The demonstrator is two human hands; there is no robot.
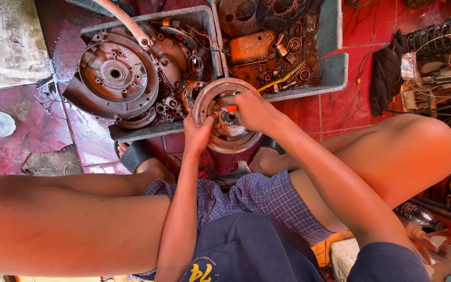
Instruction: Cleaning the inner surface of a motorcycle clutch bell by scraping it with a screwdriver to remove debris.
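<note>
Item in hand: round rusty flywheel plate, dished, rim up, held low between my knees over the red tiled floor, its far edge just beside the near walls of the two grey trays. Left hand — fingers closed on the plate's near-left rim, steadying it. Right hand — fingers curled shut around a small tool with an orange handle, its tip down near the plate's centre hub; the tip itself is too small to make out. Left tray: large round engine cover, rusty brown, with loose rings, bearings and wiring heaped beside it; a pale curved hose crosses the top. Right tray: orange-rust casing, dark discs, small gears, a yellow strip. Dark cloth lies on the floor to the right, next to a tangle of wires and a black ribbed part. I judge the step to be work at the hub — loosening or prising a fitting with the tool while the plate is braced. The next move, as I read it, calls for a firm hold on the rim so the plate cannot turn, and steady pressure kept square on the tool so it does not slip toward the left hand close by.
</note>
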